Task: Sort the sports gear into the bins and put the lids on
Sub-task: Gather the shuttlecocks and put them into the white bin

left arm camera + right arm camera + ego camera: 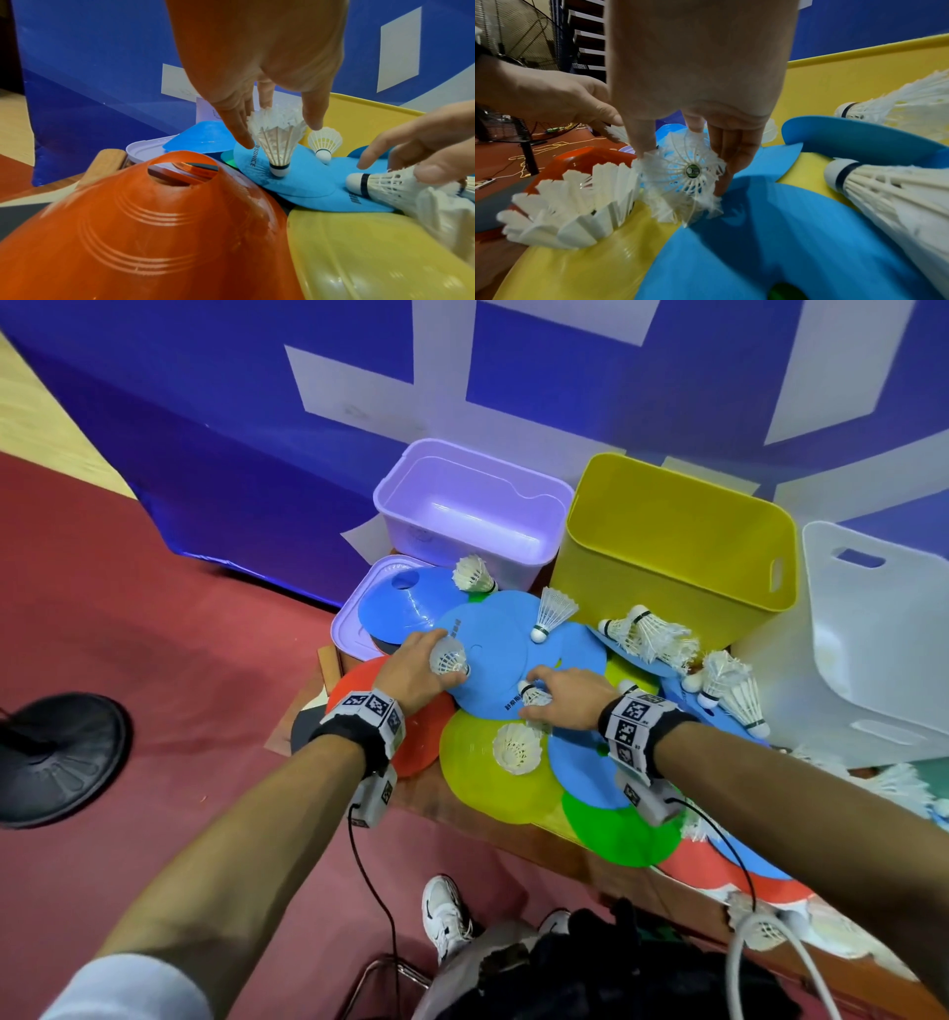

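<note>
We see the left hand (411, 672) with its fingers curled around the feather skirt of a shuttlecock (279, 140), which stands cork down on a flat blue disc (493, 654) in the middle of the table (436, 796). The right hand (562, 693) pinches a second shuttlecock (685, 174) by its feathers, thumb on one side and fingers on the other, lying on its side at the near edge of the same blue disc. Just beside it a third shuttlecock (516, 747) rests on a yellow cone (493, 783). An orange cone (144, 223) sits under the left wrist. More shuttlecocks lie scattered over the coloured discs to the right. Behind the pile stand a purple bin (472, 505) and a yellow bin (672, 541), both open, a purple lid (349, 629) lies in front of the purple bin, and a white lid (873, 634) leans at the right
</note>
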`<state>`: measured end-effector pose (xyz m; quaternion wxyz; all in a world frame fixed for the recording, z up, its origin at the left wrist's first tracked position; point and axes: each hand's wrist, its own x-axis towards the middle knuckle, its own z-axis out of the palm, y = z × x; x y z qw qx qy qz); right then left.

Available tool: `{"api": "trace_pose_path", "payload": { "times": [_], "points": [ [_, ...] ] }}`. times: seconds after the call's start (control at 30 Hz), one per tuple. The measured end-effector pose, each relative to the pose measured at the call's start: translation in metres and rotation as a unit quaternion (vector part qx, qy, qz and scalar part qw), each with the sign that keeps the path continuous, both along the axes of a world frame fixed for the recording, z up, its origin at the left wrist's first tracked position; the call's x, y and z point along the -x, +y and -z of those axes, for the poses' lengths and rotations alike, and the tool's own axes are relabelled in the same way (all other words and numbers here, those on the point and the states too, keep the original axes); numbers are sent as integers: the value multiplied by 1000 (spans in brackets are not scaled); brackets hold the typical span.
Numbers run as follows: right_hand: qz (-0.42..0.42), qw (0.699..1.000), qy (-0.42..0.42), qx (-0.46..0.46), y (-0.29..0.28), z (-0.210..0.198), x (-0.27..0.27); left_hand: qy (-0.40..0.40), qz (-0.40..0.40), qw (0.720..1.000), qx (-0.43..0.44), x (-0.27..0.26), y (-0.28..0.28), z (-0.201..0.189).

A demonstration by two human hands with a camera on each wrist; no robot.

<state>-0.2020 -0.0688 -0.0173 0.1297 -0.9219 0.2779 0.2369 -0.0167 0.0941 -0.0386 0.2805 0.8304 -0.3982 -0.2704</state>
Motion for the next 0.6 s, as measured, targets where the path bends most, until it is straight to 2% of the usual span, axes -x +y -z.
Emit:
{"api": "trace_pose_path", "payload": {
  "times": [0.2, 0.3, 0.6],
  "points": [
    [38, 999, -25, -7, -2, -3, -7, -25, 36, 999, 16, -5, 4, 4],
    [44, 998, -48, -3, -2, -2, -9, -28, 26, 999, 5, -4, 5, 3],
    [32, 999, -30, -13, 1, 4, -7, -26, 25, 999, -20, -7, 7, 5]
  ]
}}
